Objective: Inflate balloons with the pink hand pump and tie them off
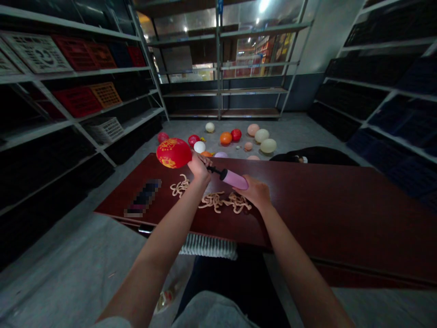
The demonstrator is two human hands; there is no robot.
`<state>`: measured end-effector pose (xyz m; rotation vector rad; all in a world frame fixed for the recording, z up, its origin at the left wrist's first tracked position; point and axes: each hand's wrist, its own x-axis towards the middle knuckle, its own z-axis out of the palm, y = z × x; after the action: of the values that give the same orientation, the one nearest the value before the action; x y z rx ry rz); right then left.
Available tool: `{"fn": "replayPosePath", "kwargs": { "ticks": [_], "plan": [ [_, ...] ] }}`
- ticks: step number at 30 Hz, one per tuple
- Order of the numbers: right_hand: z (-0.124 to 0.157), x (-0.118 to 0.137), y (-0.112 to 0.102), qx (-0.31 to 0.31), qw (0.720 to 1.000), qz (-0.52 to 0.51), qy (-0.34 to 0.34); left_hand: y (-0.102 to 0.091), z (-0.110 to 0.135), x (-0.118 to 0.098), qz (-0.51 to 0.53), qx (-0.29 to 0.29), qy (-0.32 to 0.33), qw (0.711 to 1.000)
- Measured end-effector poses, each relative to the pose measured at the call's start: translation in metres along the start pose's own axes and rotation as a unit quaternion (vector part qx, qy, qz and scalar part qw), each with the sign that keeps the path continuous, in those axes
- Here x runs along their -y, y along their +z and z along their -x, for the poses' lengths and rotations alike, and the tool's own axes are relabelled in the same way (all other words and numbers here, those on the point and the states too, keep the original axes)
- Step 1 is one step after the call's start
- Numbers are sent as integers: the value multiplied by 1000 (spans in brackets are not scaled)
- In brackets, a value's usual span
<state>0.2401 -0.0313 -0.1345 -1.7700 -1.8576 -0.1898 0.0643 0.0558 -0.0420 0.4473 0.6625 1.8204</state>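
My left hand [199, 167] pinches the neck of a red balloon [174, 152] with gold print, held on the black nozzle of a pink hand pump [233, 178]. The balloon is inflated and hangs left of that hand, above the table. My right hand [256, 192] is wrapped round the rear end of the pump. Both hands hover over a dark red table [324, 205]. Several limp, pale uninflated balloons [218, 201] lie scattered on the table below the hands.
A blurred dark object [143, 198] lies on the table's left part. Several inflated balloons [260, 135] in red, orange, white and peach sit on the floor beyond the table. Metal shelving with crates [78, 100] lines both sides and the back.
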Motion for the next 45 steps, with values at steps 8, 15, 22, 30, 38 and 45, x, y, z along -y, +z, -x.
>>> {"fn": "replayPosePath", "kwargs": {
  "ticks": [8,15,22,30,38,45],
  "plan": [
    [4,-1,1,-9,999,-2,-34,-10,-23,-81,-1,18,26,1000],
    [3,-9,5,-7,997,-74,-15,30,-15,-90,-10,130,69,989],
    [-1,-16,4,-26,990,-140,25,42,19,5,-33,150,92,984],
    [-3,-19,6,-23,991,-108,71,42,23,54,-51,142,33,988],
    [-2,-5,3,14,1000,-19,14,6,-14,11,-74,2,-90,993],
    [3,-1,-1,25,999,-45,-16,7,-41,-79,-71,18,-35,997]
  ]
}}
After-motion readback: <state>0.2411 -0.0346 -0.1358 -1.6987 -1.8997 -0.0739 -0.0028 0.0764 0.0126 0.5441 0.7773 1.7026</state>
